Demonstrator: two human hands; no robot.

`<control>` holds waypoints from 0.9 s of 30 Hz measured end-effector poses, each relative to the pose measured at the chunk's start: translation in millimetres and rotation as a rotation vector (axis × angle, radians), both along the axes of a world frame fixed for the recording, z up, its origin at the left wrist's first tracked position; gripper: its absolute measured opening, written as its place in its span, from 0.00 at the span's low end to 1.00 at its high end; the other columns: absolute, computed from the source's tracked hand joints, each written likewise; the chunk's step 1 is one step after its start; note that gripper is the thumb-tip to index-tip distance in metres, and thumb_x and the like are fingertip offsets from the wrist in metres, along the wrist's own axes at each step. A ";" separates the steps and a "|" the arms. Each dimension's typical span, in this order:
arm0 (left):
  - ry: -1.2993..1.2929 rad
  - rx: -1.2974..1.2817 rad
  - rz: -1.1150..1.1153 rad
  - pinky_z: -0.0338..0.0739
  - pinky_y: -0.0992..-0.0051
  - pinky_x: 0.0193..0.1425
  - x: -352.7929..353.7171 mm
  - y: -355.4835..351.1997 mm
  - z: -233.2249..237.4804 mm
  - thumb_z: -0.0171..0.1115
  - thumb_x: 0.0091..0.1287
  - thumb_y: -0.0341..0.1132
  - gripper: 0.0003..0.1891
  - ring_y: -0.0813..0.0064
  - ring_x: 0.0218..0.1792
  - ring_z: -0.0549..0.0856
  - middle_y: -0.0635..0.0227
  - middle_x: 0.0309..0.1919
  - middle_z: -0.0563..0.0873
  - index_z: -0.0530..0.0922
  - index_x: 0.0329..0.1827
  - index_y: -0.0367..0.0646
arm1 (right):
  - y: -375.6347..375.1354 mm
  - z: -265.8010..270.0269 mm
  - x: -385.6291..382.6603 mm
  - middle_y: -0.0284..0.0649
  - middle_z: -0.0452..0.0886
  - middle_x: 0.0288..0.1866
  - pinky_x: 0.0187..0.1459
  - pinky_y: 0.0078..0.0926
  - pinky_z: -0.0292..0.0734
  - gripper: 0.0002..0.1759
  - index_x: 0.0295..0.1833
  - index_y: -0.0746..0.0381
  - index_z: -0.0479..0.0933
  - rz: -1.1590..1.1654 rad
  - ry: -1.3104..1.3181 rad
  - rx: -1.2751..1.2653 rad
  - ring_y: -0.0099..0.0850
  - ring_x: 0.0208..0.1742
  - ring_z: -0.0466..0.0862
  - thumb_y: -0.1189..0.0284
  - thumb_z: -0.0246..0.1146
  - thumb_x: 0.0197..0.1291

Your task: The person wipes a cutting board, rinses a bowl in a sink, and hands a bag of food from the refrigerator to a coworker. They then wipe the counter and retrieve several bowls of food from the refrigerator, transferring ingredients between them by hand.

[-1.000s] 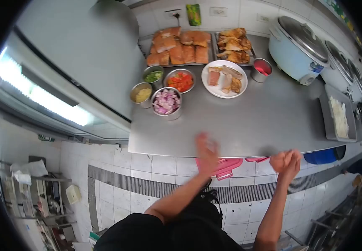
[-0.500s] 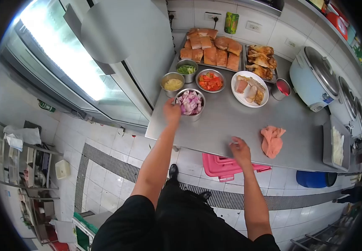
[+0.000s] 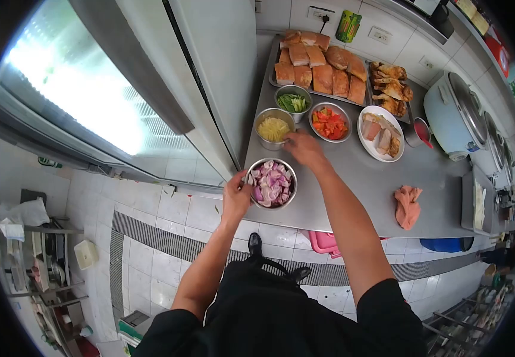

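Observation:
My left hand (image 3: 236, 197) grips the left rim of a metal bowl of chopped red onion (image 3: 272, 183), near the table's front left. My right hand (image 3: 306, 149) has its fingers closed at the right edge of a metal bowl of pale yellow shreds (image 3: 273, 128); the far fingertips are partly hidden. Just behind stands a metal bowl of cut green vegetable (image 3: 293, 102). A metal bowl of chopped red tomato or pepper (image 3: 330, 122) is to its right. Farther right, a white plate (image 3: 395, 156) carries cut pieces of meat.
Trays of browned meat slabs (image 3: 323, 77) and roasted poultry (image 3: 391, 89) line the wall. A metal cup (image 3: 417, 133), pale blue cooker (image 3: 448, 113), pink cloth (image 3: 408, 207) and grey bin (image 3: 476, 202) are on the steel table (image 3: 352, 190). A glass-door fridge (image 3: 91, 89) stands left.
My left hand has drawn the onion bowl toward the table's front edge, away from the other bowls. My right hand has moved left and forward from the table edge to the yellow shreds' bowl.

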State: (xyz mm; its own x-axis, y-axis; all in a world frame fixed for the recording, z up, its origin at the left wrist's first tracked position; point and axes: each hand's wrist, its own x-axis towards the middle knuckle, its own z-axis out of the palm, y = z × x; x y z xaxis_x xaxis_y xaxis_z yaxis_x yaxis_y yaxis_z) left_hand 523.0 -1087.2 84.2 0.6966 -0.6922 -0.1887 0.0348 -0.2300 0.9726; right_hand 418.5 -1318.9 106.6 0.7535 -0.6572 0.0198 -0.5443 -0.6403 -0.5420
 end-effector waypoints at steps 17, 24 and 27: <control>0.187 -0.104 0.009 0.81 0.73 0.23 11.2 -115.8 -0.6 0.57 0.65 0.25 0.27 0.72 0.23 0.83 0.61 0.34 0.79 0.65 0.69 0.37 | 89.6 0.9 -178.0 0.41 0.83 0.48 0.45 0.37 0.80 0.17 0.44 0.57 0.85 -0.335 0.036 0.064 0.42 0.41 0.84 0.68 0.75 0.45; -0.161 -0.373 -0.104 0.75 0.82 0.40 -2.5 -35.6 70.7 0.56 0.70 0.25 0.14 0.80 0.35 0.79 0.67 0.40 0.81 0.77 0.58 0.37 | 119.2 -4.0 -140.9 0.41 0.82 0.51 0.46 0.39 0.80 0.16 0.44 0.54 0.85 -0.307 -0.023 0.047 0.42 0.43 0.84 0.64 0.72 0.48; -0.485 -0.628 0.090 0.72 0.83 0.39 11.4 9.9 148.6 0.54 0.71 0.25 0.12 0.83 0.36 0.77 0.68 0.44 0.80 0.77 0.56 0.37 | 121.7 -10.3 -124.7 0.42 0.80 0.56 0.48 0.40 0.80 0.16 0.45 0.54 0.84 -0.275 0.013 0.028 0.43 0.45 0.84 0.63 0.71 0.50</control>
State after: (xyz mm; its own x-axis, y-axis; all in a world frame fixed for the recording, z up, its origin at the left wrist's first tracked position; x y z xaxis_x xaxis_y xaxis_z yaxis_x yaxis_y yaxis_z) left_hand 534.4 -1077.3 232.8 0.6591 -0.5060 0.5564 -0.4332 0.3494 0.8308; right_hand 293.8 -1197.2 96.3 0.5464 -0.8374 -0.0098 -0.7028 -0.4521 -0.5492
